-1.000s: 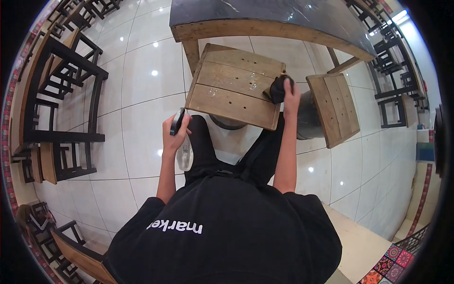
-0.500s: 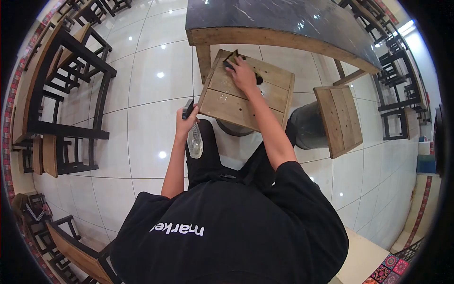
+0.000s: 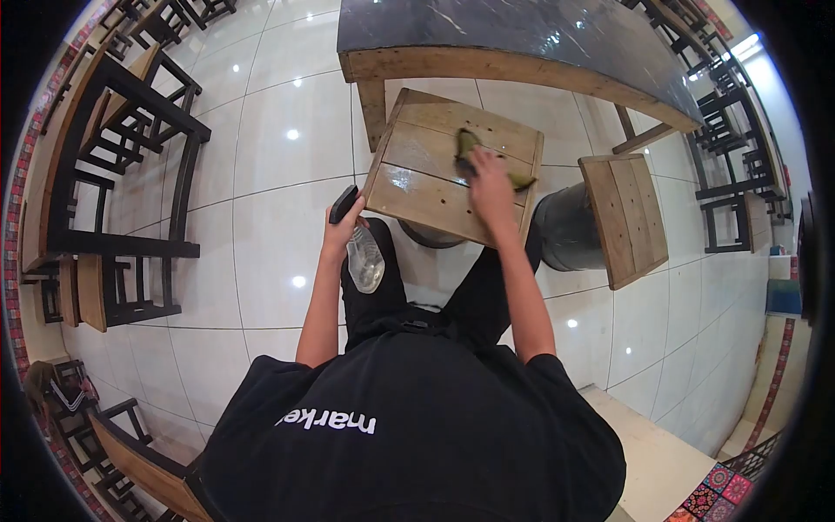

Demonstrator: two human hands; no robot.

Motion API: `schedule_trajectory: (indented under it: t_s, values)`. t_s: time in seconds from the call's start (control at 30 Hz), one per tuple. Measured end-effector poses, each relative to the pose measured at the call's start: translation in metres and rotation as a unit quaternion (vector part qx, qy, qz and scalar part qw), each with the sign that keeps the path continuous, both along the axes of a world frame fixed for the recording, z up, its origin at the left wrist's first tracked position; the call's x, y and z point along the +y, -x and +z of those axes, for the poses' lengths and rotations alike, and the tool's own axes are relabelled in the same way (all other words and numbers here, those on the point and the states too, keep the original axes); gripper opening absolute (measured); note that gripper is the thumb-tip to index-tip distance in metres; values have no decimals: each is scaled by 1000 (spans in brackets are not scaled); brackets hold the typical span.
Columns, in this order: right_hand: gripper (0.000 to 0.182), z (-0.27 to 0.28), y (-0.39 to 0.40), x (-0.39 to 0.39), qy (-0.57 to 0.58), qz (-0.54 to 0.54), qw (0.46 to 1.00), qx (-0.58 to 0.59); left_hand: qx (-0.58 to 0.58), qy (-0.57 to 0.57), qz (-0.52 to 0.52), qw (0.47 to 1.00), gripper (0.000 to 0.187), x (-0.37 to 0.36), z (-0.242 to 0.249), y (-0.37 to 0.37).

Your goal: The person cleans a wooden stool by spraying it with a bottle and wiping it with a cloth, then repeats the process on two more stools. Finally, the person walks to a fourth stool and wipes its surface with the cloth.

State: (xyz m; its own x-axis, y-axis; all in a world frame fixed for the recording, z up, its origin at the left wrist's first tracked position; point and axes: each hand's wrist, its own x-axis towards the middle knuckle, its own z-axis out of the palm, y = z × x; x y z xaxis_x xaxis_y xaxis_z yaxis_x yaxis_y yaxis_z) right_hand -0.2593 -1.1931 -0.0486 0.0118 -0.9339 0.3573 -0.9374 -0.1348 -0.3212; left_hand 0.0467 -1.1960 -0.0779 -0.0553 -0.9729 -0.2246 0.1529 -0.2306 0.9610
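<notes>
My left hand (image 3: 337, 230) is closed around the neck of a clear spray bottle (image 3: 366, 265) with a black trigger head, held beside the near left corner of a square wooden stool seat (image 3: 435, 196). Pressed on that seat, right of its middle, is a greenish-brown cloth (image 3: 468, 141) under my right hand (image 3: 490, 184). Its fingers are slightly blurred and bent over the cloth. A shiny wet patch shows on the boards left of the cloth. The stool's grey round base is mostly hidden beneath the seat.
A dark marbled table (image 3: 513, 35) with a wooden frame stands just beyond the stool. At right is a second wooden-topped stool (image 3: 622, 222) on a grey drum-like base. Black-framed tables and stools (image 3: 130, 157) line the left side of the tiled floor.
My right hand has moved with the cloth from the seat's far left corner toward its right side. The wet spots on the left now look smeared. My left hand stays nearly still.
</notes>
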Motion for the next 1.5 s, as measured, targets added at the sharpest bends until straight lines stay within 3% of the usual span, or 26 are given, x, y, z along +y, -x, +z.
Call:
schedule_trajectory:
  t_s: [0.1, 0.17, 0.23, 0.4, 0.53, 0.67, 0.8, 0.83, 0.9, 0.97, 1.1, 1.23, 1.37, 1.43, 1.47, 1.5]
  values:
    - [45, -8, 24, -19, 2, -50, 999, 11, -19, -9, -17, 1000, 32, 4, -3, -5]
    - [43, -15, 19, -36, 10, -157, 987, 25, -48, -9, -28, 998, 28, 10, -4, -4]
    - [42, -14, -12, -50, 16, -136, 991, 1, -40, -2, -35, 999, 26, 19, -5, -3]
    - [39, -6, -114, -46, 13, 90, 996, -8, 2, -23, -25, 999, 26, 41, -2, -5]
    - [45, 6, -115, -13, 2, 200, 978, -56, 3, -21, -30, 999, 24, 49, -4, -7]
    - [53, 1, -46, 17, -42, 89, 995, -32, 13, -17, -8, 1000, 25, 53, -3, -3]
    - [45, -1, 39, 19, -2, -79, 996, -39, -4, -16, -24, 1000, 30, 52, -3, -5]
    - [45, -3, 40, 12, -1, -79, 996, -37, 6, -16, -24, 1000, 30, 52, -2, -5]
    - [43, -11, 33, -3, 32, -226, 972, -59, 6, -12, -27, 1000, 29, 53, 2, -5]
    - [38, -21, -4, -22, 10, -193, 974, -115, 3, -5, -37, 999, 29, 51, 3, -4]
    - [42, -17, -127, -25, 16, 84, 990, -114, -17, -13, -38, 999, 33, 52, -2, -7]
    - [42, -4, -133, -4, 30, 170, 981, -87, -25, -32, -32, 999, 34, 50, -2, -6]
    - [44, -6, -42, 38, -22, 6, 992, -120, -30, -33, -33, 998, 34, 51, 2, -4]
    - [44, -12, 19, 60, 14, -133, 985, -106, -31, -25, -33, 999, 34, 50, -1, -4]
    - [43, -5, 38, 72, 28, -195, 980, -28, -33, -26, -32, 999, 34, 49, 1, -4]
    - [44, -3, 47, 77, 40, -238, 968, -63, -23, -29, -25, 999, 34, 50, 5, -1]
